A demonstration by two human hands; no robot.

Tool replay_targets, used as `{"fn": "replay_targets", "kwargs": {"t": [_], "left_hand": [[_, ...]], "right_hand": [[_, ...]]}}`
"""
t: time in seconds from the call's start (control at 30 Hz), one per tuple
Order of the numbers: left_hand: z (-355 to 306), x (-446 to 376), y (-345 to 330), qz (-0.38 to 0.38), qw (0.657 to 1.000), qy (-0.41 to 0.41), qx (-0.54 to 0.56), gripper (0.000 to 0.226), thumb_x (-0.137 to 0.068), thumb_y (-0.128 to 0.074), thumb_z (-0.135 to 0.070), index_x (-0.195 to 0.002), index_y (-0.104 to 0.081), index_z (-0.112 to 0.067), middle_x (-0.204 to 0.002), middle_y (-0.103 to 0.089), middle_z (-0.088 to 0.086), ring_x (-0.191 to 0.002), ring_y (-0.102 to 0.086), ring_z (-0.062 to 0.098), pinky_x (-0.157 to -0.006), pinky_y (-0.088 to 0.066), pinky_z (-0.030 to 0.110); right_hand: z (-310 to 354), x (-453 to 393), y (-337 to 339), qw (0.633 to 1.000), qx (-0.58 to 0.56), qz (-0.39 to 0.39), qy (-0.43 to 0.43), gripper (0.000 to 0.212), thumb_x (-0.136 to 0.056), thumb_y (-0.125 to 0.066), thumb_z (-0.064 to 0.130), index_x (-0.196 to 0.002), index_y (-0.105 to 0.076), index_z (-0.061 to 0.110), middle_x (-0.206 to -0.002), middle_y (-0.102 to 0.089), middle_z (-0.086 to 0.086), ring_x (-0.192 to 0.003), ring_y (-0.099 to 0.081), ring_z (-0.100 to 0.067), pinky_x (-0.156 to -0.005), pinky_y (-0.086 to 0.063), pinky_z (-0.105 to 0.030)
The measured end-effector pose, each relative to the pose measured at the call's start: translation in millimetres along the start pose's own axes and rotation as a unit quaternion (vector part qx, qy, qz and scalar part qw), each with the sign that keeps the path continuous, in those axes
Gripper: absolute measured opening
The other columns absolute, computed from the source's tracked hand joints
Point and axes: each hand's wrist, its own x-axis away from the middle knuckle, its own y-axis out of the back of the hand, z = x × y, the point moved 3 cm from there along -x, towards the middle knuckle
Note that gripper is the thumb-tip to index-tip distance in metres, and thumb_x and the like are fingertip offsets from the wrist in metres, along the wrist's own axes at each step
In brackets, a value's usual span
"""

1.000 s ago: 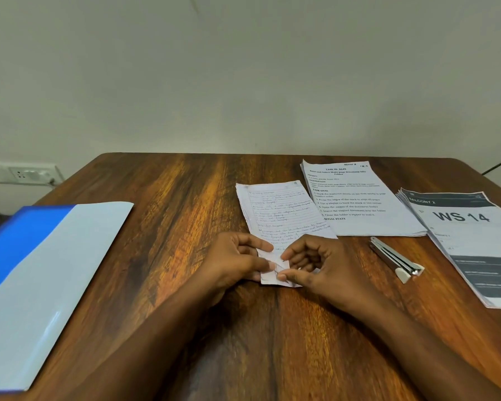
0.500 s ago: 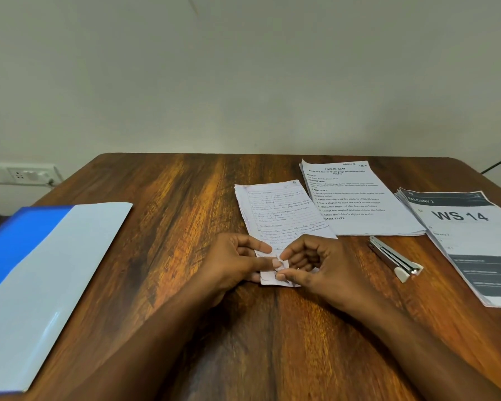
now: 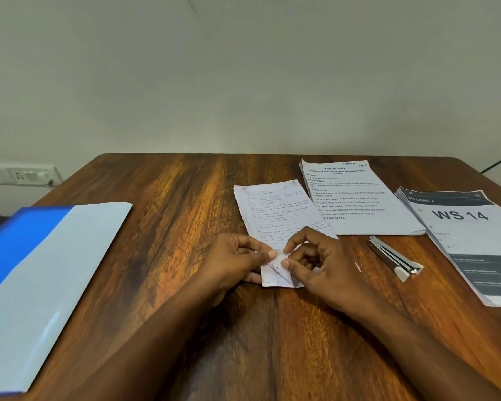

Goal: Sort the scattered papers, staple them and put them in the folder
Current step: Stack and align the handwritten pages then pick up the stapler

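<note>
Pinching handwritten paper (image 3: 275,215) near edge, seemingly folded: both hands (image 3: 281,261).

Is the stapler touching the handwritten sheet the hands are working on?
Apart. The head view shows bare wood between the stapler and the handwritten sheet, with the right hand lying between them.

Handwritten papers (image 3: 275,212) flat mid-table, near end pinched by both hands. Two printed stacks (image 3: 356,198) (image 3: 469,238) lie right. Silver stapler (image 3: 394,257) between them (lying closed). Blue folder (image 3: 41,279) far left.
</note>
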Motion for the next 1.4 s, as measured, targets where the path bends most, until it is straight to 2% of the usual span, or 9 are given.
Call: {"fn": "replay_targets", "kwargs": {"t": [0.07,0.13,0.33,0.47,0.63,0.77,0.93,1.27,1.4], "left_hand": [[0.3,0.1,0.0,0.001,1.000,0.002,-0.001,0.017,-0.090,-0.079,-0.002,-0.103,-0.075,0.008,-0.092,-0.080,0.022,-0.079,-0.080,0.030,-0.063,-0.065,0.030],[0.6,-0.1,0.2,0.001,1.000,0.002,-0.001,0.017,-0.090,-0.079,-0.003,-0.103,-0.076,0.008,-0.094,-0.080,0.023,-0.082,-0.080,0.034,-0.065,-0.066,0.032],[1.0,-0.3,0.4,-0.002,1.000,0.005,0.015,0.017,-0.090,-0.079,-0.002,-0.101,-0.075,0.010,-0.092,-0.079,0.027,-0.081,-0.079,0.038,-0.063,-0.066,0.034],[0.7,-1.2,0.3,-0.001,1.000,0.008,0.016,0.017,-0.090,-0.079,-0.002,-0.102,-0.076,0.009,-0.093,-0.078,0.027,-0.085,-0.079,0.040,-0.068,-0.067,0.037],[1.2,-0.8,-0.4,-0.004,1.000,0.009,0.012,0.017,-0.089,-0.081,-0.003,-0.101,-0.076,0.009,-0.092,-0.079,0.025,-0.088,-0.079,0.042,-0.070,-0.068,0.038],[1.4,-0.5,-1.1,-0.004,1.000,0.011,0.003,0.017,-0.089,-0.081,-0.004,-0.101,-0.077,0.007,-0.093,-0.080,0.024,-0.090,-0.079,0.041,-0.071,-0.068,0.037],[1.9,-1.0,-1.0,-0.002,1.000,0.009,0.012,0.020,-0.088,-0.081,-0.003,-0.102,-0.075,0.010,-0.092,-0.079,0.026,-0.085,-0.078,0.041,-0.068,-0.068,0.038],[2.0,-0.6,-0.6,0.003,1.000,0.003,0.008,0.017,-0.090,-0.080,-0.003,-0.102,-0.076,0.009,-0.092,-0.080,0.023,-0.081,-0.080,0.033,-0.066,-0.066,0.032],[2.1,-0.9,-0.4,-0.001,1.000,0.003,0.005,0.013,-0.092,-0.077,-0.001,-0.101,-0.076,0.008,-0.092,-0.080,0.022,-0.081,-0.080,0.031,-0.066,-0.066,0.031]], "right_hand": [[-0.5,0.6,-0.3,0.999,0.027,0.011,0.018,0.020,-0.088,-0.080,0.010,-0.093,-0.076,0.029,-0.080,-0.075,0.008,-0.074,-0.072,-0.014,-0.068,-0.061,-0.036],[2.0,2.3,-0.5,0.996,0.073,0.019,0.052,0.021,-0.087,-0.080,0.011,-0.099,-0.082,0.029,-0.091,-0.078,0.016,-0.086,-0.073,-0.007,-0.071,-0.060,-0.032],[4.5,3.1,-6.7,0.984,0.116,0.043,0.125,0.038,-0.070,-0.094,0.044,-0.104,-0.081,0.031,-0.095,-0.073,0.015,-0.081,-0.069,-0.012,-0.060,-0.056,-0.034],[2.6,2.5,-7.9,0.982,0.115,0.038,0.147,0.034,-0.072,-0.094,0.039,-0.102,-0.081,0.029,-0.094,-0.072,0.014,-0.081,-0.069,-0.011,-0.060,-0.056,-0.035],[0.5,2.3,-7.6,0.986,0.101,0.029,0.126,0.032,-0.071,-0.093,0.046,-0.097,-0.082,0.031,-0.091,-0.074,0.015,-0.079,-0.071,-0.012,-0.060,-0.056,-0.034],[-2.0,1.2,-9.2,0.986,0.112,0.024,0.121,0.020,-0.077,-0.090,0.038,-0.095,-0.082,0.031,-0.089,-0.075,0.017,-0.075,-0.071,-0.010,-0.059,-0.057,-0.035],[0.6,2.1,-8.5,0.984,0.122,0.024,0.126,0.033,-0.070,-0.093,0.049,-0.096,-0.081,0.032,-0.090,-0.074,0.017,-0.081,-0.071,-0.010,-0.062,-0.055,-0.031],[3.7,3.5,-7.7,0.984,0.128,0.013,0.121,0.021,-0.079,-0.087,0.032,-0.098,-0.082,0.028,-0.088,-0.075,0.019,-0.078,-0.071,-0.006,-0.061,-0.057,-0.029],[6.5,3.8,-6.3,0.987,0.117,0.000,0.108,0.017,-0.082,-0.085,0.026,-0.099,-0.082,0.027,-0.082,-0.074,0.021,-0.072,-0.070,-0.006,-0.059,-0.054,-0.019]]}}
